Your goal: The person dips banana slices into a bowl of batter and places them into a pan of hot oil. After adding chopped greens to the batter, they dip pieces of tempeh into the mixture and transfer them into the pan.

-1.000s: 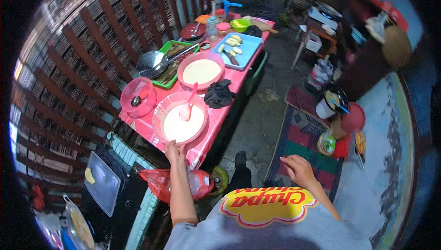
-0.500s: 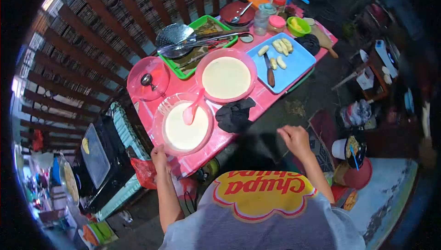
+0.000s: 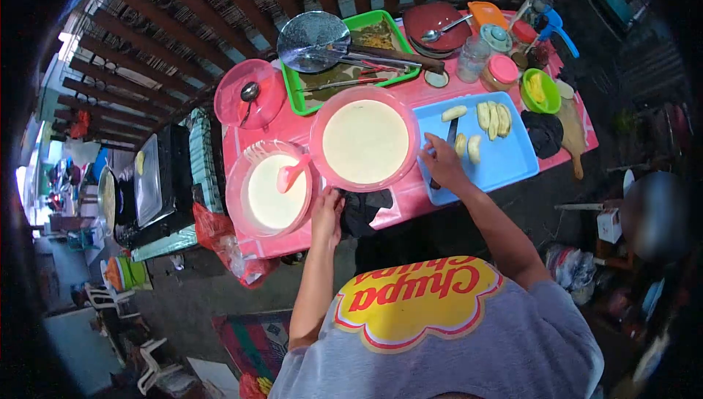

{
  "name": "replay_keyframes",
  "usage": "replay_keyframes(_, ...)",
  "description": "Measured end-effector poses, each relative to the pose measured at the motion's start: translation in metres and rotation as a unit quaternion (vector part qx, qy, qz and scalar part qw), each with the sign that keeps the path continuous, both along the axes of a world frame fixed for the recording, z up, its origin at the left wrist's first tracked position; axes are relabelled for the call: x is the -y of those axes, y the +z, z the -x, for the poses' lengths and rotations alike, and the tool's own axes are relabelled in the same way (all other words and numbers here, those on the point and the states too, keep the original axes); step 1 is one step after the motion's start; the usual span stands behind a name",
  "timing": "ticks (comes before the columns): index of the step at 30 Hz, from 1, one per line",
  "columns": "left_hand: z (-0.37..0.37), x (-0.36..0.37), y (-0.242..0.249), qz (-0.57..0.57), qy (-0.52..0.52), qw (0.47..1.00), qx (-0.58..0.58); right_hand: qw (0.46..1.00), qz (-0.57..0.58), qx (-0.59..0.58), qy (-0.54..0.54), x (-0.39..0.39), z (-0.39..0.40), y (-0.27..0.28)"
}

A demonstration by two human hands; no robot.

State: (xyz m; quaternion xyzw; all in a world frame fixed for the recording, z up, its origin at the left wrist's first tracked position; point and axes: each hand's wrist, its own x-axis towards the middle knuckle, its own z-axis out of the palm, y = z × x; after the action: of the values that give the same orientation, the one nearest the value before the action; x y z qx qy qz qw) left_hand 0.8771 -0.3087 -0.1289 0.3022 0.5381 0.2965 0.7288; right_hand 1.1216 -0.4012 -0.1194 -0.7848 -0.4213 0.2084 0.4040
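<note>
On the pink-covered table, a large pink bowl [image 3: 317, 135] of pale cream batter stands beside a smaller pink bowl [image 3: 236, 192] of similar batter with a pink ladle [image 3: 291, 175] in it. My left hand [image 3: 327, 214], fingers loosely extended, is at the near edge between the bowls, beside a black cloth [image 3: 362, 212]. My right hand [image 3: 441, 163] has its fingers spread and bent close to the large bowl's right rim. It partly covers a knife [image 3: 452, 131] lying on a light-blue tray [image 3: 509, 161] with several peeled bananas [image 3: 495, 119].
A green tray [image 3: 293, 95] with a skimmer [image 3: 313, 41] and tongs lies behind the bowls. Another pink bowl [image 3: 228, 98] with a metal ladle [image 3: 250, 92] is at left. Jars, red plates [image 3: 432, 21] and a green bowl [image 3: 540, 102] line the back right.
My right hand has moved from beyond the table's near edge to the blue tray and large bowl. My left hand has shifted from the smaller bowl's near-left side to between the bowls. The view has turned.
</note>
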Motion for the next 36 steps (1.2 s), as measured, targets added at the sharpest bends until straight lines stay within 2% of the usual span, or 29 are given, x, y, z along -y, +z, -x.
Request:
replay_keyframes(3,-0.018,-0.023,-0.027,-0.046,0.065,0.995,0.068,0.999,-0.015,0.043,-0.014,-0.037,-0.016,-0.019)
replay_keyframes(6,-0.034,-0.039,-0.028,-0.019,0.066,0.991,0.111,0.997,0.031,0.040,-0.057,-0.060,-0.017,-0.021)
replay_keyframes(9,-0.042,-0.044,-0.026,-0.023,0.071,0.992,0.102,0.988,0.091,0.081,-0.093,-0.066,-0.017,-0.020)
replay_keyframes(11,-0.045,-0.038,-0.013,-0.028,0.051,0.993,0.105,0.993,0.067,0.068,-0.065,-0.063,-0.021,-0.033)
replay_keyframes(15,-0.044,-0.030,0.017,-0.038,0.009,0.994,0.104,0.992,0.018,0.088,-0.088,-0.059,-0.022,-0.030)
replay_keyframes(18,-0.034,-0.029,0.023,-0.006,-0.008,0.994,0.108,0.989,-0.047,0.071,-0.122,-0.050,-0.021,-0.014)
replay_keyframes(20,-0.040,-0.020,0.060,-0.040,-0.056,0.993,0.092,0.987,-0.056,0.049,-0.146,-0.037,-0.023,0.009)
replay_keyframes(22,-0.036,-0.025,0.071,-0.039,-0.070,0.992,0.101,0.979,-0.086,0.064,-0.175,-0.016,-0.024,0.028)
replay_keyframes(23,-0.037,-0.027,0.078,-0.021,-0.089,0.990,0.110,0.978,-0.049,0.053,-0.197,-0.003,-0.024,0.044)
replay_keyframes(24,-0.039,-0.029,0.085,-0.001,-0.113,0.987,0.116,0.971,-0.068,0.073,-0.217,0.009,-0.026,0.044)
replay_keyframes(26,-0.049,-0.033,0.099,0.039,-0.188,0.974,0.123,0.963,-0.078,0.039,-0.255,0.039,-0.027,0.070)
replay_keyframes(28,-0.050,-0.035,0.087,-0.089,-0.357,0.923,0.115,0.945,-0.081,0.052,-0.311,0.074,-0.026,0.088)
replay_keyframes(29,-0.070,-0.016,0.105,-0.083,-0.389,0.910,0.118,0.940,-0.089,0.063,-0.322,0.093,-0.024,0.099)
replay_keyframes(31,-0.109,0.040,0.156,-0.003,-0.351,0.934,0.062,0.919,-0.089,0.081,-0.376,0.135,-0.022,0.113)
replay_keyframes(32,-0.120,0.052,0.157,-0.002,-0.376,0.924,0.062,0.908,-0.091,0.094,-0.398,0.157,-0.023,0.121)
replay_keyframes(34,-0.151,0.083,0.171,-0.042,-0.462,0.881,0.088,0.890,-0.070,0.070,-0.445,0.207,-0.036,0.146)
replay_keyframes(35,-0.157,0.100,0.164,-0.249,-0.542,0.791,0.135,0.876,-0.079,0.086,-0.467,0.227,-0.037,0.146)
replay_keyframes(36,-0.174,0.107,0.150,-0.247,-0.563,0.776,0.143,0.861,-0.086,0.105,-0.490,0.247,-0.039,0.142)
